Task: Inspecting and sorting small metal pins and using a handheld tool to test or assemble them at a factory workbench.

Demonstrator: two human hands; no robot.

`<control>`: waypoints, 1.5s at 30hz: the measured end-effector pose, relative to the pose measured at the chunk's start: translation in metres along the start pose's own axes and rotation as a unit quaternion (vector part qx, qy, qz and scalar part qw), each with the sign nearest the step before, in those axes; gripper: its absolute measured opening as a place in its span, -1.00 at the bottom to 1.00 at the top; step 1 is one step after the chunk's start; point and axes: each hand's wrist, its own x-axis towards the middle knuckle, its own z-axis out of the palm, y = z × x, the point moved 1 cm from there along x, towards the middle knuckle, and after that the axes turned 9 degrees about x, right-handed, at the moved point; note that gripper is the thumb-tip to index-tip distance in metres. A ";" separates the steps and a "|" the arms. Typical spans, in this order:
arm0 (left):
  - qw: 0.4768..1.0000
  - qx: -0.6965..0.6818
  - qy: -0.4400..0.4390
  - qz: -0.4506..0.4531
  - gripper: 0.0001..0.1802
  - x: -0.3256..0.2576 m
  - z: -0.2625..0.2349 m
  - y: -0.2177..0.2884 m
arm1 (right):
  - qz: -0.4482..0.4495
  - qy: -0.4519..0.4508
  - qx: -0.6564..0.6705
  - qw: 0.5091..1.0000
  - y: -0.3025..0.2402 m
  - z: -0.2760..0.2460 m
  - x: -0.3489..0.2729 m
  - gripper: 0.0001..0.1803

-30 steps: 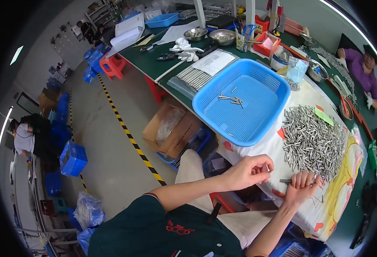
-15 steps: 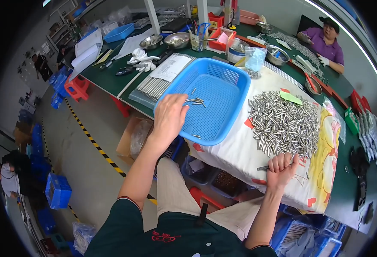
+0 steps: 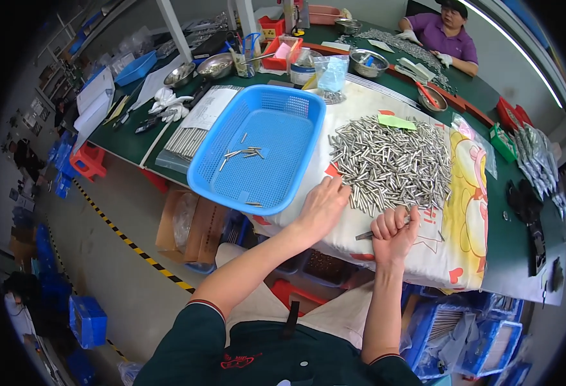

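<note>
Silver metal pins [image 3: 395,164], heaped on the cloth [image 3: 431,260], are likely hard, light and slippery, best pinched mid-length, while a grey bar [image 3: 364,236] is gripped by the right hand [image 3: 393,230] and any hold by the left hand [image 3: 323,207] cannot be told.

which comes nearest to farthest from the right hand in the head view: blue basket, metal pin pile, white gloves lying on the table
1. Metal pin pile, just beyond the right hand.
2. Blue basket, to the hand's left.
3. White gloves, left of the basket.
</note>
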 end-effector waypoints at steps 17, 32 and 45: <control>0.994 -0.101 0.029 0.012 -0.90 0.012 0.005 0.014 | 0.019 -0.035 0.014 0.999 -0.002 -0.013 0.002 -0.48; 0.983 -0.181 0.007 -0.021 -0.90 0.007 0.017 -0.001 | 0.030 -0.027 0.002 0.999 -0.001 -0.012 0.004 -0.48; 0.991 -0.128 0.032 -0.022 -0.95 0.003 0.018 -0.002 | 0.032 -0.024 -0.006 0.999 0.000 -0.009 0.004 -0.47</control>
